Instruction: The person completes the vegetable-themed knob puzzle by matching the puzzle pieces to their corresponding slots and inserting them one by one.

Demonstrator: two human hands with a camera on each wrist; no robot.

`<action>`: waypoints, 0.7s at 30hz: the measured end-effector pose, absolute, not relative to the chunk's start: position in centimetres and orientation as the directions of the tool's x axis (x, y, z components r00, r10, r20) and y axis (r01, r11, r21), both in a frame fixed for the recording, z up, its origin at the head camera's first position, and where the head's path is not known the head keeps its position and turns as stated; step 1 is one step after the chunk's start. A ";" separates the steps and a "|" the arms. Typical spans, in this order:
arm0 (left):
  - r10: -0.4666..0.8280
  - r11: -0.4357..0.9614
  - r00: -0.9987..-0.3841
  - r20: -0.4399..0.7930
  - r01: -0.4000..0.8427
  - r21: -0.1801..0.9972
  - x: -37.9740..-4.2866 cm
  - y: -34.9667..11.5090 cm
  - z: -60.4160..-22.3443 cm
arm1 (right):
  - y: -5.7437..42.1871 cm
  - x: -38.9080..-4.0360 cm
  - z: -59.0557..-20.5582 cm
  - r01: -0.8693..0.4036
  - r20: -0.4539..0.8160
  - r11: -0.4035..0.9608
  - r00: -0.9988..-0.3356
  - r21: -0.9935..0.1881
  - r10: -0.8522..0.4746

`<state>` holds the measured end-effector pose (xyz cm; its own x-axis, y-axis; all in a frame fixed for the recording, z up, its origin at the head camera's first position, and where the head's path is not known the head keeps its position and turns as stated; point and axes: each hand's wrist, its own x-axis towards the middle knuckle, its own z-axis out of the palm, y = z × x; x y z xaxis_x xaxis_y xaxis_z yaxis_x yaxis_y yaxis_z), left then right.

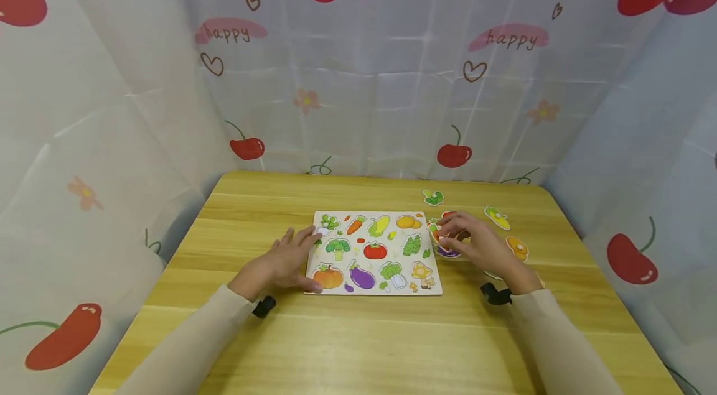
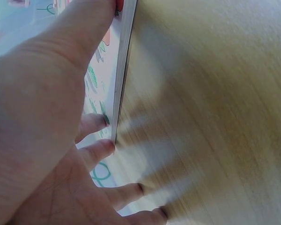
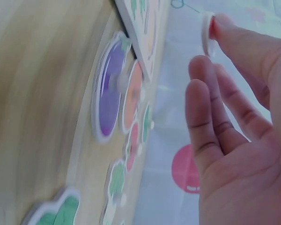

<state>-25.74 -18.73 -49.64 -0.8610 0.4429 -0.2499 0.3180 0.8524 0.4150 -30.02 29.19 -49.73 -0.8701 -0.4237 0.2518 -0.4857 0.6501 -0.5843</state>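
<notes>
A wooden vegetable puzzle board (image 1: 399,252) lies flat on the table, printed with pictures such as a tomato, pumpkin and corn. My left hand (image 1: 282,261) rests at its left edge with fingers spread, thumb near the printed pumpkin. Beyond the board's right edge, my right hand (image 1: 484,249) pinches a thin puzzle piece (image 3: 206,35) between thumb and fingers. This piece shows edge-on in the right wrist view, with a reddish face and pale rim; its picture cannot be made out. Below that hand lies an eggplant piece (image 3: 110,91) with a knob, beside an orange piece (image 3: 132,96).
More knobbed pieces are scattered right of the board: a corn piece (image 1: 496,218), a round orange-yellow piece (image 1: 518,249) and a green vegetable piece (image 1: 434,198) farther back. A curtain (image 1: 364,102) printed with cherries hangs behind the wooden table (image 1: 358,345).
</notes>
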 end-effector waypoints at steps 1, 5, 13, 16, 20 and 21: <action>0.442 0.853 -0.861 -0.251 0.316 0.416 -25.8 -18.7 -49.6 | 28.9 -30.1 -49.7 -0.487 0.261 0.652 -0.870 -0.581 -0.418; 0.436 0.853 -0.863 -0.257 0.306 0.422 -25.8 -18.6 -49.6 | 27.7 -30.6 -49.5 -0.512 0.304 0.640 -0.858 -0.573 -0.413; 0.436 0.858 -0.863 -0.255 0.313 0.408 -25.8 -18.6 -49.4 | 25.3 -31.6 -49.2 -0.544 0.396 0.606 -0.839 -0.581 -0.374; 0.435 0.858 -0.862 -0.259 0.310 0.410 -25.8 -18.5 -49.4 | 24.4 -31.9 -49.3 -0.556 0.421 0.583 -0.831 -0.593 -0.364; 0.435 0.857 -0.860 -0.267 0.304 0.416 -25.7 -18.5 -49.5 | 23.3 -32.3 -49.5 -0.558 0.434 0.564 -0.830 -0.609 -0.351; 0.434 0.858 -0.860 -0.268 0.304 0.414 -25.7 -18.5 -49.5 | 23.0 -32.4 -49.5 -0.554 0.432 0.561 -0.832 -0.615 -0.348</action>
